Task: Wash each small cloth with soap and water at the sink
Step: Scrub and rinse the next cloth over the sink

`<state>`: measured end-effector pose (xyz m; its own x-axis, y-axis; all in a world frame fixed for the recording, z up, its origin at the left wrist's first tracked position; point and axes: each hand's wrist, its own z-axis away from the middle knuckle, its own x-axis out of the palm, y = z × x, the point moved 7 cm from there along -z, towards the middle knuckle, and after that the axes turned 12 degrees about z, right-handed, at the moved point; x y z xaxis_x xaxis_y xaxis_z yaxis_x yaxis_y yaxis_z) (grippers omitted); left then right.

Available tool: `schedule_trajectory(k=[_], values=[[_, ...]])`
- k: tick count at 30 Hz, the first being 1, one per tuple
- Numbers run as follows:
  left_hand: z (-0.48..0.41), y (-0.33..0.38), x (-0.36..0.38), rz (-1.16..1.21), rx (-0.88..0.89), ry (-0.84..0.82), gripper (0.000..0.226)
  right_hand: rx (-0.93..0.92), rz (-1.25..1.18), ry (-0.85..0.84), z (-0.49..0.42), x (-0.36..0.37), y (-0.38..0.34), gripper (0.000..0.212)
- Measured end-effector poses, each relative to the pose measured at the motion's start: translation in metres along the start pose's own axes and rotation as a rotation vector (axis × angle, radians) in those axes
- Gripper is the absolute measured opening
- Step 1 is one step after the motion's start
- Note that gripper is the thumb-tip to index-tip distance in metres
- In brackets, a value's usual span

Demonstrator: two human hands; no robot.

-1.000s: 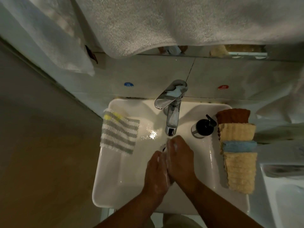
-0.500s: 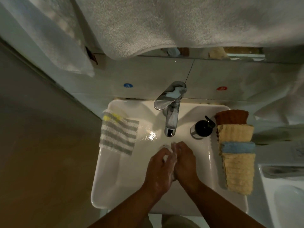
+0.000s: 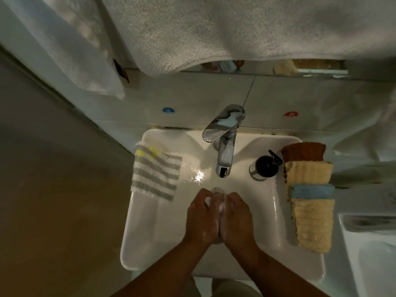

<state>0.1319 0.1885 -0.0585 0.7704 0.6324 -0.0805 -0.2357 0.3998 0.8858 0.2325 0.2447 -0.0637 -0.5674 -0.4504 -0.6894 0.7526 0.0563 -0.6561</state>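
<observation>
My left hand and my right hand are pressed palm to palm over the middle of the white sink. Their fingers are loosely bent towards each other, and white lather shows between them. No cloth shows in either hand. A grey-and-white striped cloth with a yellow patch hangs over the sink's left rim. On the right rim lies a row of folded cloths: brown, yellow, blue, then yellow. The chrome tap stands behind my hands, and I see no water running from it.
A black soap pump bottle stands to the right of the tap. A large pale towel hangs above the sink. Part of a second white basin shows at the right edge. A wall runs close along the left.
Both hands have slid back from under the spout toward me while rubbing. One second ago the right hand lay further forward over the left; now they sit side by side.
</observation>
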Motion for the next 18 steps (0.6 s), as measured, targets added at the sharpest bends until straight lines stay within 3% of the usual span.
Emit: schedule_trajectory(k=[2, 5, 9, 12, 14, 16, 18], values=[[-0.01, -0.014, -0.008, -0.02, -0.098, 0.016, 0.025, -0.012, -0.053, 0.0, 0.004, 0.0, -0.014, 0.018], [0.006, -0.022, 0.008, 0.249, -0.21, -0.086, 0.027, 0.011, -0.024, 0.1, -0.014, -0.012, -0.015, 0.023], [0.015, -0.001, 0.015, 0.151, -0.004, -0.128, 0.032, 0.123, -0.087, 0.045, -0.02, -0.004, 0.013, 0.026], [-0.007, -0.002, -0.012, -0.018, 0.011, 0.083, 0.03, 0.02, -0.046, -0.01, 0.004, 0.003, -0.004, 0.016], [-0.011, -0.011, -0.019, 0.063, -0.098, 0.143, 0.032, -0.056, -0.03, -0.024, 0.012, 0.0, -0.022, 0.015], [0.003, -0.017, -0.003, 0.296, -0.267, 0.072, 0.032, -0.098, 0.004, 0.062, 0.001, -0.008, -0.026, 0.017], [0.019, -0.004, 0.012, 0.309, -0.241, -0.046, 0.029, -0.019, 0.011, 0.11, -0.019, -0.013, -0.013, 0.023]])
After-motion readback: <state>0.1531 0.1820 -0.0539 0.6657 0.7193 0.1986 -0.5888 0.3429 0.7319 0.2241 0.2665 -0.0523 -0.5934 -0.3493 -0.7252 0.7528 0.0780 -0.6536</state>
